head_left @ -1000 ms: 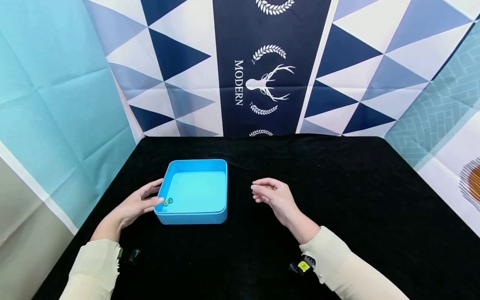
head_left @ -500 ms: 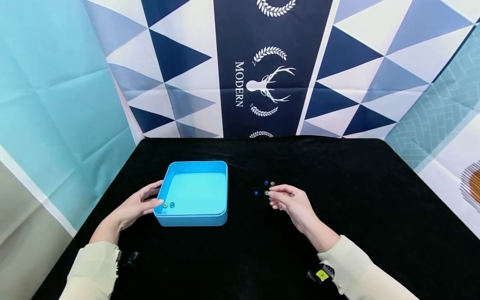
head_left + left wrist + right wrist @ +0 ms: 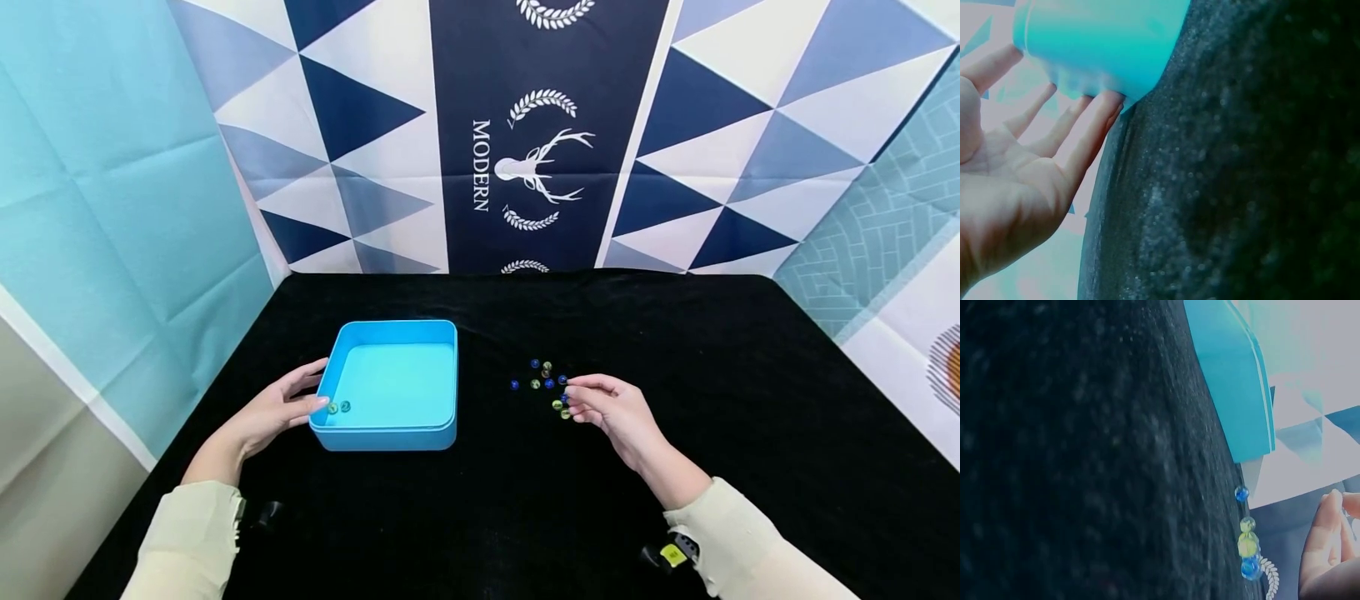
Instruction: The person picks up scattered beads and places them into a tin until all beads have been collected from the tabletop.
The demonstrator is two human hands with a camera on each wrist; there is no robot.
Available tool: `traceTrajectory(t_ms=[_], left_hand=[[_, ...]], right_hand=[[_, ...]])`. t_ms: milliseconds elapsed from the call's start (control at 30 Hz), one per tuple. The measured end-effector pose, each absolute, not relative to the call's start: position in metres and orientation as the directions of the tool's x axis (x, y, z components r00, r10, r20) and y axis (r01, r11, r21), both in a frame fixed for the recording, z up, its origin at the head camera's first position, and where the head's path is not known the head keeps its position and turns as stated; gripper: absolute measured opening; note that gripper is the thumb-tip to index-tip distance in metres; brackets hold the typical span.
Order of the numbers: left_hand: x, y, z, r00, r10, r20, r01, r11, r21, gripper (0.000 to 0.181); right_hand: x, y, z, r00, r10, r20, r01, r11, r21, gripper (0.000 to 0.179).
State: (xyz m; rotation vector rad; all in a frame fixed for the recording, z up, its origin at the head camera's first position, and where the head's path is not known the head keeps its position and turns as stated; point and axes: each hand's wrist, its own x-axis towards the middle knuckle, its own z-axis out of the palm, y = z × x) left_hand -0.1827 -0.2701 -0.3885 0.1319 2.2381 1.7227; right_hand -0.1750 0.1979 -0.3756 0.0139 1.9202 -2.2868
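The light blue square box (image 3: 405, 439) stands left of centre on the black-covered table. My left hand (image 3: 281, 404) rests at its left side, thumb on the rim and extended fingertips against the outer wall, as the left wrist view shows. Inside, near that thumb, lie a green marble (image 3: 333, 408) and a teal marble (image 3: 346, 407). Right of the box, several blue, green and brownish marbles are scattered. My right hand (image 3: 615, 412) is over their right side, fingers loosely bent, with a blue marble (image 3: 562, 380) and a yellow-green marble (image 3: 557, 405) right by its fingertips.
Black cloth covers the table (image 3: 480, 525). Beyond the back edge hangs a patterned curtain (image 3: 551, 150) with a deer emblem; a pale turquoise cloth (image 3: 112, 192) is on the left side. A wrist camera (image 3: 671, 554) sits on the right sleeve.
My right hand has moved right, away from the box, uncovering the scattered marbles. The two marbles in the box have shifted slightly and settled. My left hand stays on the box.
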Motion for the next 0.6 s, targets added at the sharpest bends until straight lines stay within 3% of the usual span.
traceTrajectory(t_ms=[367,600], left_hand=[[-0.184,-0.271,-0.389,-0.946,0.264,-0.188,-0.113,0.275,0.955,0.073],[-0.184,-0.272,-0.391,-0.947,0.267,-0.177,-0.104,0.267,0.958,0.075]], right_hand=[[-0.178,0.21,-0.374,-0.983,-0.114,-0.145,0.162,-0.153,-0.975,0.006],[-0.183,0.22,-0.38,-0.968,-0.133,-0.211,0.224,-0.095,-0.97,0.022]])
